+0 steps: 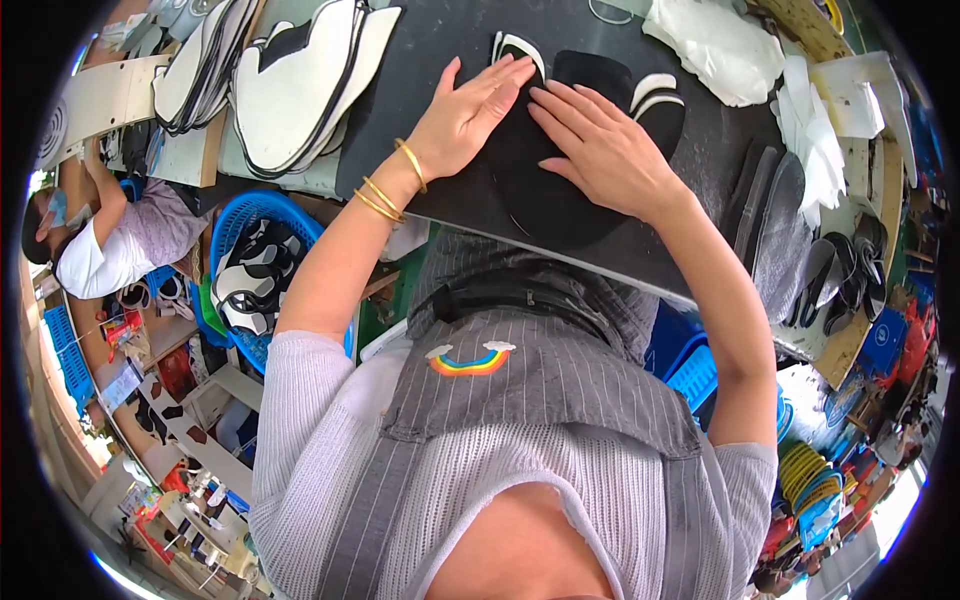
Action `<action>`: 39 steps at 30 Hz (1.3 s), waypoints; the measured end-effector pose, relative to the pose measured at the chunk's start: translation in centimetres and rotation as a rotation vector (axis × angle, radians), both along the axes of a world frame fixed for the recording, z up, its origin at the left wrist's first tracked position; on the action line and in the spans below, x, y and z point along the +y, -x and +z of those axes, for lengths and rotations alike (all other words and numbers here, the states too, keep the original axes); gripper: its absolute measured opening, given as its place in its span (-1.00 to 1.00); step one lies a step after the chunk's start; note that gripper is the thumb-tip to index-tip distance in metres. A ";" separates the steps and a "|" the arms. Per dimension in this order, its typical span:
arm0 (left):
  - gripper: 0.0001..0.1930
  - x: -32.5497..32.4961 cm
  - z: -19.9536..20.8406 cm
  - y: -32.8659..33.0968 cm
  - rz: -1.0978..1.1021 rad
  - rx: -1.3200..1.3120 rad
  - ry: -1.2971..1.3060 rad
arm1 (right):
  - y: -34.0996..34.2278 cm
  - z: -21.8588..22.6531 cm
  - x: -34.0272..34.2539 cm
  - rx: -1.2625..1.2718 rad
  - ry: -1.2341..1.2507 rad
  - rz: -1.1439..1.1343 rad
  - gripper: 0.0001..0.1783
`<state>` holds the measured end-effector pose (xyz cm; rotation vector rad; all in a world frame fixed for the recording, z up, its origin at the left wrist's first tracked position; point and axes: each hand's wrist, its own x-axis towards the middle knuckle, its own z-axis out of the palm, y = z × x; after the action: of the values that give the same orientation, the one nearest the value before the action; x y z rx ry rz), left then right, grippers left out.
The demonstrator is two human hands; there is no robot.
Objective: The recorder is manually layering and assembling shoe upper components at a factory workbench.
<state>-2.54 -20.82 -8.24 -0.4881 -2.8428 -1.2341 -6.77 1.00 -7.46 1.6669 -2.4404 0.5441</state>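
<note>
On the dark worktop lies a black cut piece (540, 185), which looks like a shoe upper, with white curved edging at its far ends. My left hand (462, 120) rests on its far left part, fingers stretched out near a white-edged tip (520, 45). Flat across the middle of the piece is my right hand (605, 150), its fingers spread and pointing to the far left. Another white-edged end (655, 92) shows beyond the right hand. Neither hand grips anything. The part of the piece beneath the palms is hidden.
Stacks of white, black-edged cut pieces (305, 85) lie at the far left. A blue basket (222, 225) of similar pieces stands beside the table. Crumpled white sheets (715, 50) and dark sole-shaped pieces (778, 205) lie to the right. Another person (130, 235) sits at left.
</note>
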 end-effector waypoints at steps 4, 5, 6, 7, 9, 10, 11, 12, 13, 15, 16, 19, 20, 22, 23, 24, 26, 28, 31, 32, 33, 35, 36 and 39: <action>-0.47 -0.2 -0.8 -0.2 -0.043 0.036 0.099 | -0.6 0.1 -0.8 -0.020 -0.101 0.170 -0.27; -0.47 -0.3 -0.7 -0.1 -0.045 0.097 0.211 | -1.2 0.6 -0.9 -0.045 -0.159 0.166 -0.21; -0.47 -0.5 -0.7 -0.2 -0.039 0.165 0.325 | -2.2 0.9 -0.9 -0.108 -0.186 0.191 -0.16; -0.47 -0.5 -1.0 -0.3 -0.015 0.235 0.448 | -4.0 1.3 -0.6 -0.179 -0.210 0.256 -0.19; -0.42 -0.5 -1.1 -0.3 0.009 0.269 0.561 | -6.5 1.9 0.3 -0.292 -0.275 0.424 -0.27; -0.40 -0.4 -1.0 -0.4 0.019 0.256 0.599 | -7.6 2.0 0.8 -0.353 -0.321 0.521 -0.32; -0.40 -0.4 -0.9 -0.6 0.029 0.281 0.607 | -7.9 1.8 1.4 -0.578 -0.202 0.540 -0.37; -0.41 -0.4 -1.1 -0.8 0.031 0.295 0.588 | -6.9 2.3 1.3 -0.553 -0.198 0.580 -0.37; -0.44 -0.2 -1.2 -0.8 0.034 0.299 0.547 | -5.3 3.0 0.6 -0.450 -0.068 0.325 -0.36; -0.51 -0.8 -1.3 -0.9 0.052 0.277 0.327 | -3.9 2.8 -1.1 -0.231 -0.058 0.012 -0.32; -0.54 -1.3 -1.2 -0.9 0.058 0.257 0.137 | -4.1 1.7 -1.5 -0.104 -0.189 -0.064 -0.29; -0.74 -6.2 2.7 -5.2 0.603 0.394 -0.058 | -5.0 1.8 -1.0 -0.090 -0.249 -0.066 -0.27; -0.72 -9.9 2.4 -6.5 0.774 0.606 0.232 | -5.0 1.9 -1.4 -0.084 -0.253 -0.058 -0.27; -0.60 -15.3 0.8 -9.4 0.792 0.483 0.604 | -5.1 2.0 -1.5 -0.084 -0.254 -0.052 -0.27; -0.60 -15.7 1.4 -10.0 0.737 0.396 0.551 | -5.0 2.0 -1.5 -0.078 -0.248 -0.055 -0.27; -0.61 -15.9 2.4 -10.2 0.667 0.310 0.490 | -4.9 2.1 -1.5 -0.071 -0.251 -0.060 -0.27; -0.64 -15.6 4.3 -10.5 0.551 0.382 0.596 | -5.0 2.3 -1.5 -0.059 -0.248 -0.079 -0.26; -0.64 -17.0 3.5 -10.4 0.556 0.396 0.569 | -4.6 2.4 -2.0 -0.044 -0.236 -0.078 -0.26; -0.67 -17.2 2.7 -10.7 0.526 0.401 0.579 | -4.8 2.4 -2.2 -0.111 -0.236 -0.060 -0.29; -0.67 -17.5 2.7 -10.3 0.529 0.408 0.578 | -4.5 2.5 -2.4 -0.103 -0.236 -0.059 -0.29; -0.69 -17.5 2.6 -10.4 0.496 0.462 0.623 | -4.7 2.5 -2.3 -0.143 -0.224 -0.054 -0.31; -0.75 -17.8 2.7 -10.3 0.490 0.536 0.628 | -4.3 2.5 -2.5 -0.198 -0.117 -0.030 -0.37; -0.78 -17.7 3.2 -9.9 0.504 0.553 0.579 | -4.4 3.5 -2.9 -0.221 -0.038 -0.039 -0.41; -0.81 -18.6 3.5 -9.0 0.756 0.407 0.351 | -3.9 5.6 -8.2 -0.212 0.078 0.074 -0.47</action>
<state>6.43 -39.40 -4.75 0.3027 -2.4818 -0.4439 -2.83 -7.20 -1.82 1.7551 -2.4686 0.8555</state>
